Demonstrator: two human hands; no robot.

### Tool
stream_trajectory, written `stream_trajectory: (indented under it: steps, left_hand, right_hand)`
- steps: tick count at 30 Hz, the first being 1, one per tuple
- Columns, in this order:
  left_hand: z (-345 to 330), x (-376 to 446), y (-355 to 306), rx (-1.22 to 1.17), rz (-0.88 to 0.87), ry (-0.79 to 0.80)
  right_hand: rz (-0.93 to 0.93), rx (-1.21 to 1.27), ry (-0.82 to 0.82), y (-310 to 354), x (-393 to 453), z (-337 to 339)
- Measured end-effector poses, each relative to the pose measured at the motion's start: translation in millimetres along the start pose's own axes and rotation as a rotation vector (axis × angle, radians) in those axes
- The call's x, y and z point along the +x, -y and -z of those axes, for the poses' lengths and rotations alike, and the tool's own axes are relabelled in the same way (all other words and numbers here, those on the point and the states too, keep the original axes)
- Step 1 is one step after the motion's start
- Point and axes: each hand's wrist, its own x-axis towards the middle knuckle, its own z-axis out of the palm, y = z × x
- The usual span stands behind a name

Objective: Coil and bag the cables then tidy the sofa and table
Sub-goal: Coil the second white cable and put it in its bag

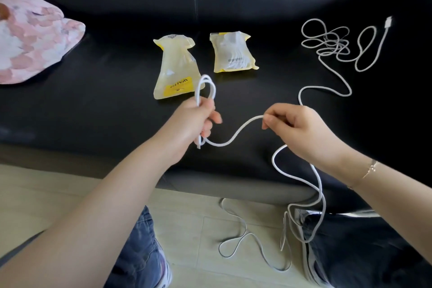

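Centrally, left hand [201, 117] grips small loops of thin white cable [236, 134], right hand [294, 124] pinches its slack over glossy black sofa [105, 100]; beyond, two crinkled yellow bags [177, 70], tangled second cable [336, 47] far right.

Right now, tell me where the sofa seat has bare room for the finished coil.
Bare seat lies between the pink cushion and the empty yellow bag. The right side is crowded by the tangled cable; the full bag fills the middle.

Both bare forearms reach up from the lower frame toward its centre, the left hand [198, 119] curled in a fist round a white cable [236, 134], the right hand [297, 128] pinching it between thumb and forefinger.
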Motion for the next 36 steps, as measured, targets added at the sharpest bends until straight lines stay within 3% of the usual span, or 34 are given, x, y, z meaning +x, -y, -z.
stream_trajectory:
  steps: [3, 8, 12, 19, 22, 25, 28, 36]
  left_hand:
    - [-14.6, -5.2, 5.6, 0.079, -0.032, 0.051]
    - [-29.4, -12.2, 5.7, -0.123, 0.015, 0.229]
    - [-33.4, -17.6, 2.2, -0.206, 0.078, 0.263]
    - [-16.0, -5.5, -7.4, -0.234, 0.082, 0.119]
    - [-6.9, -1.5, -5.5, -0.135, 0.102, 0.114]
    - [-6.1, -6.1, -1.5, -0.032, 0.116, 0.238]
    - [-8.7, -11.6, -0.1, 0.087, 0.116, 0.369]
    - [-19.9, -13.4, 8.2, 0.198, 0.178, 0.544]
  right_hand:
    - [0.062, 0.021, -0.023, 0.5, 0.7, -0.2]
    - [0.115, -0.003, -0.036, 0.3, 2.6, -3.6]
    - [0.152, -0.172, -0.083, 0.1, 3.6, -1.4]
    - [-0.244, -0.183, 0.253, -4.6, 11.8, 15.3]
    - [-0.104, -0.066, 0.123, -6.3, 13.3, 19.1]
    - [0.104, -0.024, -0.05, -3.5, 10.7, 17.6]
    - [0.197, -0.034, -0.158, -3.7, 10.1, 15.0]
    - [0.207, -0.109, -0.158, -7.8, 11.5, 9.5]
